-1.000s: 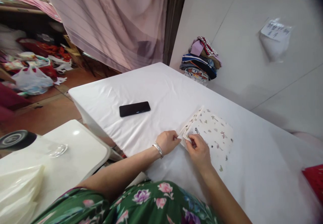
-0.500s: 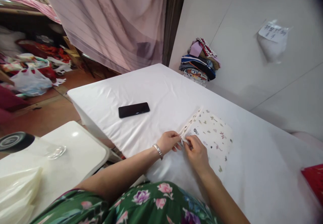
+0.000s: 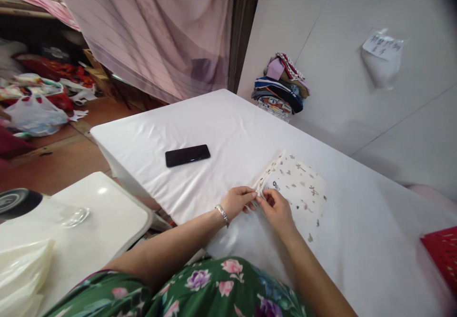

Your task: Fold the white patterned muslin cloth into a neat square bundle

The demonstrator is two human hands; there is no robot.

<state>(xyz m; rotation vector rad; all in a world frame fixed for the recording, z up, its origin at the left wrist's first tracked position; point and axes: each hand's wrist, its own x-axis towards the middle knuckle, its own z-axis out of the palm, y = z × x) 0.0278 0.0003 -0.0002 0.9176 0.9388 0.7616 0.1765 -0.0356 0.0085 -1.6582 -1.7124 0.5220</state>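
A folded white cloth (image 3: 302, 186) printed with small figures lies on the white-covered table (image 3: 217, 117). Its left edge shows a narrow folded strip with brown spots. At the near left corner of the cloth, my left hand (image 3: 238, 202), with a silver bracelet at the wrist, pinches the edge between thumb and fingers. Right beside it, my right hand (image 3: 278, 212) is closed on the same edge, its fingertips almost meeting the left ones. My fingers hide the bit of fabric between them. To the left of my hands a black phone (image 3: 187, 155) lies flat.
Folded clothes (image 3: 280, 88) are stacked past the table's far edge, against the wall. A red basket (image 3: 442, 250) stands at the right edge. At left, a white side table (image 3: 103, 212) carries a clear bottle with a black lid (image 3: 21, 203) and a pale plastic bag (image 3: 26, 274).
My fingertips have shifted slightly along the cloth's corner, still pinching it. The whole view has moved a little, and the cloth and phone stay in place on the table.
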